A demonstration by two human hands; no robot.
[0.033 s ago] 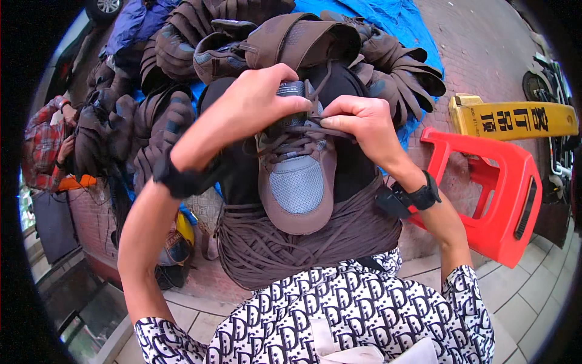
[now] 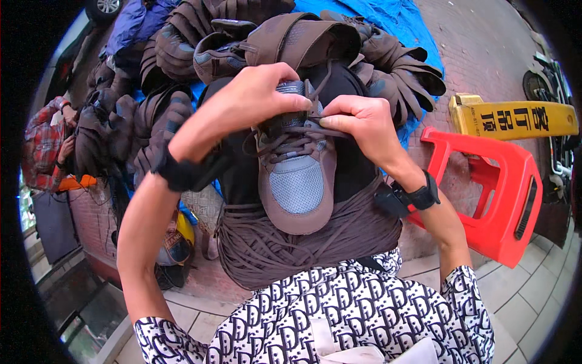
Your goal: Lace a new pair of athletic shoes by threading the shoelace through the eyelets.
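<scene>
A brown and grey-blue sneaker (image 2: 295,185) rests on my lap, its toe pointing toward me. Brown lace (image 2: 290,144) crosses its front through the lower eyelets. My left hand (image 2: 267,91) is closed on the upper near the tongue, thumb on the front and the other fingers mostly hidden behind. With thumb and index finger, my right hand (image 2: 357,118) pinches the lace beside the right eyelet row. One loose lace end rises behind the shoe. Under the toe, a thick bundle of brown laces (image 2: 273,246) lies across my lap.
Stacked brown shoe uppers (image 2: 297,39) lie ahead on a blue tarp (image 2: 388,24). A red plastic stool (image 2: 509,200) stands at right, with a yellow board (image 2: 515,118) behind it. At far left, a person in a plaid shirt (image 2: 45,145) has their hands on more uppers.
My left forearm and wrist have shifted very slightly; both hands keep their holds on the shoe and lace.
</scene>
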